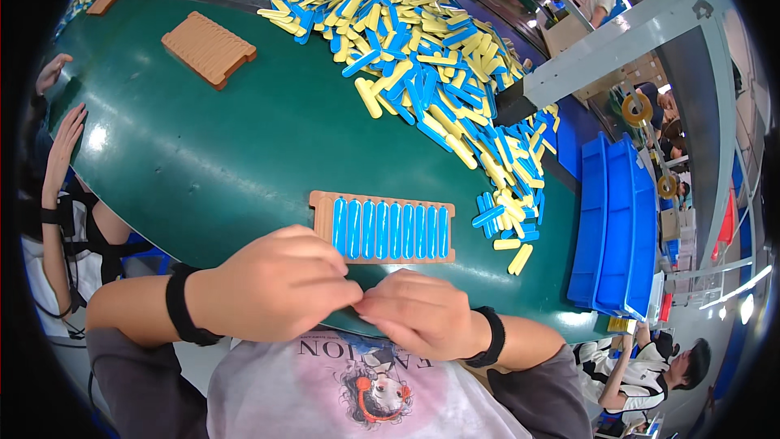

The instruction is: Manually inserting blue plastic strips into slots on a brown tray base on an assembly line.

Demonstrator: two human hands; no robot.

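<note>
My left hand [280, 280] and my right hand [421, 310] meet at the table's near edge, in front of my shirt. The fingers of both are curled and pinched together, tips nearly touching. Anything between them is hidden or too small to name. Just beyond lies a brown slotted tray [322, 219], its slots filled with a row of long, round-ended blue pieces [395, 229]. My left fingers overlap the view of its near left corner.
A big heap of blue and yellow strips [431, 57] spreads across the far right of the green table [203, 162]. Another brown tray [210, 47] lies far left. Blue bins [621, 228] stand at right, below a metal beam [617, 53]. A co-worker's hand [69, 130] rests at left.
</note>
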